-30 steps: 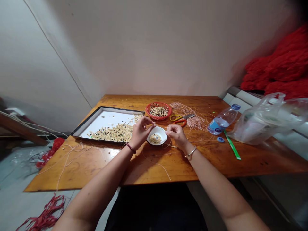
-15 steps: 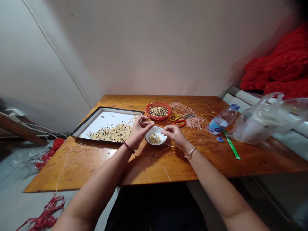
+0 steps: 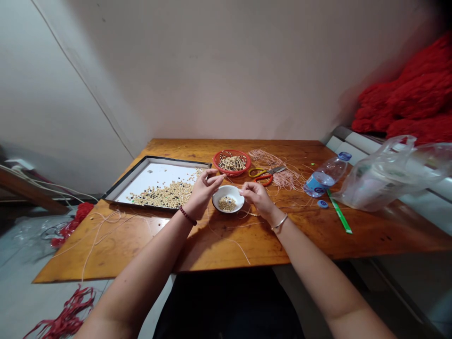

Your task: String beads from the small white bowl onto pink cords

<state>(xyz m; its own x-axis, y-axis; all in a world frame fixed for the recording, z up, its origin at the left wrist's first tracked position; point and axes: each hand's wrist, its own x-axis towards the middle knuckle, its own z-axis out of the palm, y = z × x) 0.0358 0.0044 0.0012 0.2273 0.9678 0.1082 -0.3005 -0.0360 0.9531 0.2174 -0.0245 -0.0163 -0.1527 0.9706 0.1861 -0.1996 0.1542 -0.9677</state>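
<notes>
My left hand (image 3: 204, 194) hovers at the left rim of a small white bowl (image 3: 215, 201), over the tray's right edge. Its thumb and a fingertip are pinched together; whatever is between them is too small to make out. At the bowl's right rim, my right hand (image 3: 259, 199) pinches a thin cord, its end hardly visible. Pale beads (image 3: 227, 203), with a few dark ones, lie in the bowl. Below my right hand runs a short beaded length of cord (image 3: 253, 214) on the table.
A black-rimmed tray (image 3: 158, 170) of loose beads stands left. Behind the bowl are a red basket (image 3: 215, 165) of bead strings, scissors (image 3: 269, 172) and pink cords (image 3: 287, 180). Rightward are a bottle (image 3: 319, 182), blue cap (image 3: 322, 204), green strip (image 3: 341, 214) and plastic bag (image 3: 374, 181).
My left fingertips have risen slightly away from the bowl. My right fingers have shifted a little to the right, off the bowl's rim.
</notes>
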